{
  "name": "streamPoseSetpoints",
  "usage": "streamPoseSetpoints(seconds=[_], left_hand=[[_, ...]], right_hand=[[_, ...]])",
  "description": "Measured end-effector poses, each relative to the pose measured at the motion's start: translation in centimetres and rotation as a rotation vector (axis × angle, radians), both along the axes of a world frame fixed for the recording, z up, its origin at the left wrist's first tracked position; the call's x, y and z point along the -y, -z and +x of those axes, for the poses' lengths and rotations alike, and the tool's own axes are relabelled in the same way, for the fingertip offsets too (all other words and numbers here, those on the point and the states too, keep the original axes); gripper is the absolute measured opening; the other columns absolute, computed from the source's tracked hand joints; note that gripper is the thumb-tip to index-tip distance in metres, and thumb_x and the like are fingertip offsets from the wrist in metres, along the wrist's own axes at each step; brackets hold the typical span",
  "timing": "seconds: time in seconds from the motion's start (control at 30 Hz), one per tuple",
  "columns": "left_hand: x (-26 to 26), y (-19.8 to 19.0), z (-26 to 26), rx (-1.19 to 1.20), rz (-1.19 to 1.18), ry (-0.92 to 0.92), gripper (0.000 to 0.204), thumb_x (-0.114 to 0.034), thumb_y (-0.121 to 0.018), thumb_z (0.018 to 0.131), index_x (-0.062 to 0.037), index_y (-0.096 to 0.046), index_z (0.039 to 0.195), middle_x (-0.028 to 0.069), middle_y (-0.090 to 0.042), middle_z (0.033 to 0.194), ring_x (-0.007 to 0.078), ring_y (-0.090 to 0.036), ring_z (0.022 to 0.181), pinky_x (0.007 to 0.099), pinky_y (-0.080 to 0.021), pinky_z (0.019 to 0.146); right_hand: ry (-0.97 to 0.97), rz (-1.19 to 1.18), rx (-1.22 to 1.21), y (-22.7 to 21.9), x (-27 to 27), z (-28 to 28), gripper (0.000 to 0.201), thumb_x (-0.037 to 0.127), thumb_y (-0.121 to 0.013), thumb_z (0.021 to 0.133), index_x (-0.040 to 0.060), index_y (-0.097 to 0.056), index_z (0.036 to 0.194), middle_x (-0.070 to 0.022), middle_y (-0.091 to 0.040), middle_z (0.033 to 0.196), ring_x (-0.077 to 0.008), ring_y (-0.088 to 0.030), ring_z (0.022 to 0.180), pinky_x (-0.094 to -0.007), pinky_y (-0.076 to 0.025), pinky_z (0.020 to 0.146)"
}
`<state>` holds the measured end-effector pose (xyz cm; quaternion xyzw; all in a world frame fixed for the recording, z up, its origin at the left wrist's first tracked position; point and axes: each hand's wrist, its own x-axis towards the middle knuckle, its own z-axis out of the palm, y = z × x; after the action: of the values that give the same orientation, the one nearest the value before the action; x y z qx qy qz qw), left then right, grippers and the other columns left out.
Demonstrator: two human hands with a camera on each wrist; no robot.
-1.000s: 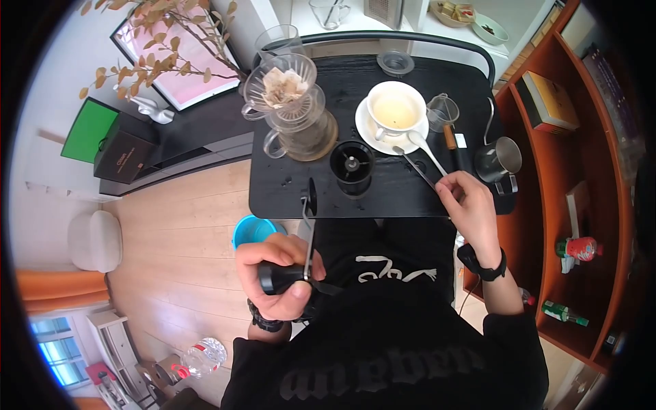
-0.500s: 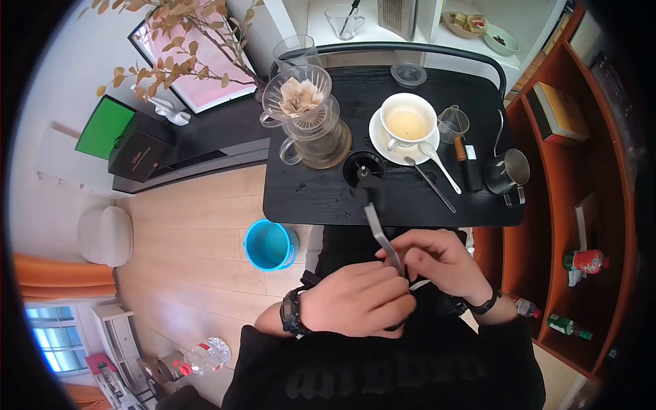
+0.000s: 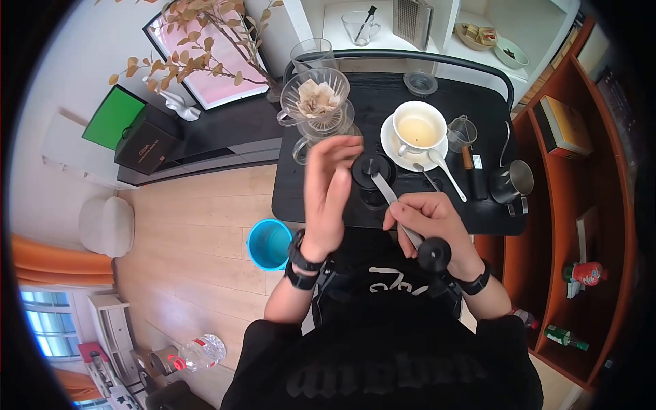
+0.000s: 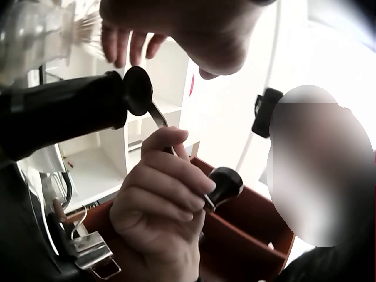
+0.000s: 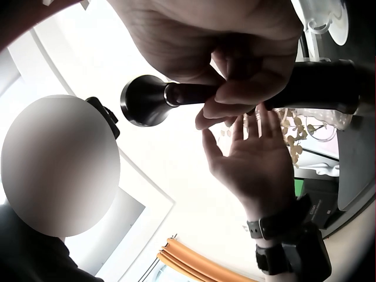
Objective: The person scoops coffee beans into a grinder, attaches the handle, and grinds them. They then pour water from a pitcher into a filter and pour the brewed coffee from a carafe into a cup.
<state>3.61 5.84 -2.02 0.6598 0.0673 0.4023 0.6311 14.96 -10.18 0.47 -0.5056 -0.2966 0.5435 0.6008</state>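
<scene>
While the right hand (image 3: 443, 225) pinches the crank (image 3: 385, 188) mid-frame, its lid (image 3: 370, 164) tips at the grinder's (image 3: 373, 198) top, not flat on; the left hand (image 3: 325, 205) has open fingers beside it.

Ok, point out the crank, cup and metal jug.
Crank (image 3: 385, 188): head view, on its metal arm.
Cup (image 3: 417, 108): head view, inner wall, far side.
Metal jug (image 3: 501, 184): head view, outer wall.

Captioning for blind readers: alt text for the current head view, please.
A right hand holds the metal crank of a lid over a black grinder; the open left hand hovers beside it. Beyond stand a white cup and clear dripper.
</scene>
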Motion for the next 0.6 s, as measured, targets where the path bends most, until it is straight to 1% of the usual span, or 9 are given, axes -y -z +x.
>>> streamPoseSetpoints(seconds=[0.07, 0.17, 0.27, 0.37, 0.47, 0.57, 0.6], left_hand=[[-1.6, 1.8, 1.4, -0.128, -0.086, 0.188, 0.055, -0.043, -0.036, 0.104, 0.002, -0.049, 0.132, 0.0171, -0.062, 0.124, 0.0203, -0.058, 0.113, 0.0347, -0.043, 0.098], [-0.9, 1.3, 2.2, -0.249, -0.157, 0.267, 0.057, -0.046, -0.033, 0.105, 0.0011, -0.054, 0.129, 0.0158, -0.066, 0.117, 0.017, -0.061, 0.104, 0.0314, -0.046, 0.094], [-1.4, 2.0, 2.9, -0.268, -0.095, 0.333, 0.062, -0.051, -0.031, 0.105, 0.0005, -0.058, 0.125, 0.0143, -0.068, 0.113, 0.015, -0.062, 0.099, 0.0296, -0.048, 0.09], [-1.2, 2.5, 3.3, -0.249, -0.17, 0.364, 0.064, -0.053, -0.029, 0.105, -0.0001, -0.06, 0.121, 0.0138, -0.068, 0.111, 0.0157, -0.062, 0.098, 0.0307, -0.047, 0.091], [-1.0, 2.9, 3.3, -0.167, -0.287, 0.372, 0.052, -0.042, -0.034, 0.108, 0.0015, -0.061, 0.115, 0.0082, -0.069, 0.102, 0.013, -0.061, 0.096, 0.0278, -0.047, 0.091], [-1.1, 2.7, 3.4, -0.214, -0.213, 0.352, 0.062, -0.054, -0.033, 0.105, -0.0003, -0.062, 0.115, 0.0111, -0.069, 0.103, 0.0169, -0.062, 0.097, 0.0314, -0.046, 0.092], [-1.0, 2.6, 3.5, -0.235, -0.169, 0.343, 0.058, -0.051, -0.036, 0.104, -0.0002, -0.063, 0.112, 0.0109, -0.069, 0.102, 0.0166, -0.062, 0.097, 0.031, -0.046, 0.092]], right_hand=[[0.03, -0.001, 0.009, 0.6, -0.2, -0.1, 0.034, 0.029, -0.057, 0.102, -0.0003, -0.069, 0.09, -0.0011, -0.06, 0.059, -0.0058, -0.057, 0.051, -0.0191, -0.039, 0.049], [0.066, -0.025, 0.042, 0.6, 0.3, -0.5, 0.033, 0.029, -0.058, 0.101, -0.0005, -0.069, 0.09, -0.0005, -0.059, 0.058, -0.0056, -0.056, 0.05, -0.019, -0.038, 0.049], [0.093, -0.006, 0.049, 1.0, 0.5, -0.7, 0.033, 0.028, -0.057, 0.102, -0.0006, -0.069, 0.091, -0.0005, -0.059, 0.058, -0.0056, -0.056, 0.049, -0.0189, -0.038, 0.048], [0.091, 0.013, 0.06, 1.0, 0.8, -0.6, 0.033, 0.028, -0.056, 0.102, -0.0005, -0.069, 0.091, -0.0006, -0.059, 0.058, -0.0057, -0.056, 0.049, -0.0187, -0.038, 0.048], [0.14, 0.035, 0.055, 1.3, 0.6, -0.5, 0.033, 0.028, -0.056, 0.102, -0.0004, -0.069, 0.091, -0.0007, -0.059, 0.058, -0.0053, -0.055, 0.049, -0.0186, -0.037, 0.047], [0.131, 0.017, 0.043, 1.4, 0.6, -0.4, 0.034, 0.028, -0.056, 0.102, -0.0003, -0.069, 0.091, -0.0005, -0.059, 0.057, -0.0049, -0.054, 0.048, -0.0188, -0.036, 0.047], [0.128, 0.01, 0.04, 1.4, 0.7, -0.4, 0.034, 0.029, -0.056, 0.102, -0.0003, -0.069, 0.091, -0.0005, -0.059, 0.057, -0.0048, -0.054, 0.048, -0.0188, -0.036, 0.047]])
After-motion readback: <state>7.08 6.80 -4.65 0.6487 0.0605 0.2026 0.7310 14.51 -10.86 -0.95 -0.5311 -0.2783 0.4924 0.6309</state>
